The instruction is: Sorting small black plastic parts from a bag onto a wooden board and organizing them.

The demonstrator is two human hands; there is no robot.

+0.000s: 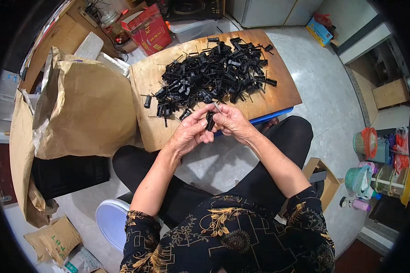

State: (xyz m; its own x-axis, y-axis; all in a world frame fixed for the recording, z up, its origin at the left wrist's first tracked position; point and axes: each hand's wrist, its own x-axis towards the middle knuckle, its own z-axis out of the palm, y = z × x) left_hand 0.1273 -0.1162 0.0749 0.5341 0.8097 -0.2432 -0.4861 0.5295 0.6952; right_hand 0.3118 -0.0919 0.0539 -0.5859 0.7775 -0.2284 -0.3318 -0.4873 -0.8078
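Note:
Between my two hands, over the near edge of a wooden board (146, 129), is a small black plastic part (210, 121). My left hand (191, 128) pinches this part between thumb and fingers. Close against it, my right hand (233, 121) has its thumb and forefinger closed on a thin grey metal piece (217, 107), whose exact kind I cannot make out. Just beyond my hands lies a large heap of similar black plastic parts (214, 73), many with thin pins sticking out. One loose black part (147, 101) rests left of the heap.
A big brown paper sack (86, 109) stands left of the board, above a black crate (70, 175). Behind the board are a red box (146, 32) and a clear plastic tub (193, 32). A white round bucket (111, 223) sits at lower left, an open cardboard box (332, 186) at right.

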